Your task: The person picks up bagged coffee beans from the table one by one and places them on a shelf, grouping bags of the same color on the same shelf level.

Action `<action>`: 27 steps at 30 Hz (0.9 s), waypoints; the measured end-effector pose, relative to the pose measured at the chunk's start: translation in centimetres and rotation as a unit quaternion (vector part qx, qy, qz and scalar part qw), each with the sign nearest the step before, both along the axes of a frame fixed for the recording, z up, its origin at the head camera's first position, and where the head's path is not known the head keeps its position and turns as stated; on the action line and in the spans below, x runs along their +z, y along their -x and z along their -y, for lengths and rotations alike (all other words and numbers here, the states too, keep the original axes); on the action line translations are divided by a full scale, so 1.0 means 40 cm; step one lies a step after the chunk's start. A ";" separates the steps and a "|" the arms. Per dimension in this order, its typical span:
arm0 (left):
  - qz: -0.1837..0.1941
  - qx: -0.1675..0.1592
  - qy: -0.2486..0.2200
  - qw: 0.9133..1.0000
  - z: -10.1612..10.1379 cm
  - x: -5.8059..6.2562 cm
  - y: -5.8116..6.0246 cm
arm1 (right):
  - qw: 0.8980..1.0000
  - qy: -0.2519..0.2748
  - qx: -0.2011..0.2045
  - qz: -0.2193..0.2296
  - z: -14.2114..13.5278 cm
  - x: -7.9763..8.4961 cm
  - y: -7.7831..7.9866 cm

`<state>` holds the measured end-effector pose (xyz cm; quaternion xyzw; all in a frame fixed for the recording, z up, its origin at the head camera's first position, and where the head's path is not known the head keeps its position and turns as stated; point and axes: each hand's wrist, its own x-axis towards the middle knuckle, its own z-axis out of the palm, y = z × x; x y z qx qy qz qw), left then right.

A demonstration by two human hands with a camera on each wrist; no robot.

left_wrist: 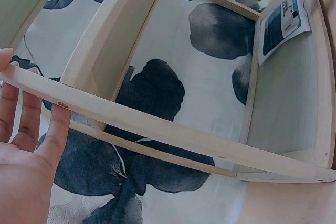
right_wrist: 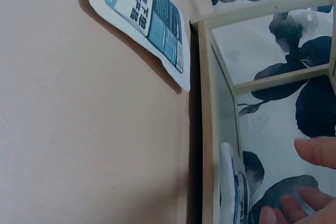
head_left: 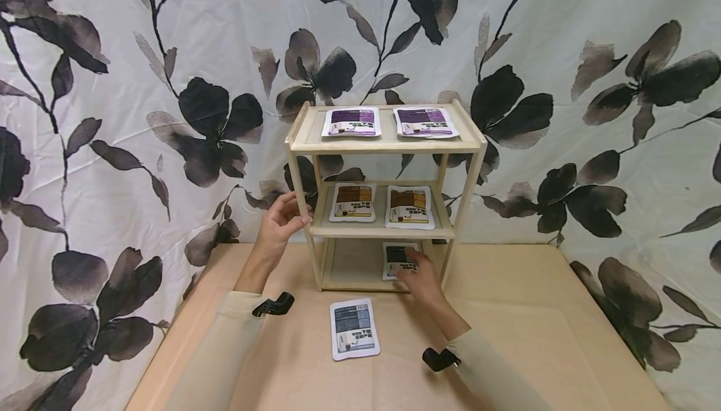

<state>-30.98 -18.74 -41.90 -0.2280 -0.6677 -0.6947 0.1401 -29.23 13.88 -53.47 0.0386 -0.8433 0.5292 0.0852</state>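
A small three-tier wooden shelf rack stands on the table. My left hand holds its left front post, thumb on one side and fingers on the other. On the right of the bottom tier lies a flat white pouch with a dark label. My right hand is over that pouch, thumb and fingers spread apart in the right wrist view, and partly covers it in the head view. A white pouch with a grey-blue label lies on the table in front of the rack.
Two purple-labelled pouches lie side by side on the top tier. On the middle tier are two brown-labelled pouches. A floral cloth hangs behind the table.
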 end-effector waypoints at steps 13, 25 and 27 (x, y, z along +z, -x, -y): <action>-0.016 -0.017 -0.021 1.000 -0.002 -0.001 -0.001 | 0.991 0.077 0.108 0.025 0.006 -0.011 -0.057; -0.012 -0.019 -0.025 0.999 -0.002 -0.002 -0.003 | 0.979 0.114 0.157 0.064 0.023 -0.032 -0.095; -0.013 -0.021 -0.026 0.999 -0.003 -0.001 -0.004 | 0.977 0.120 0.164 0.063 0.025 -0.036 -0.099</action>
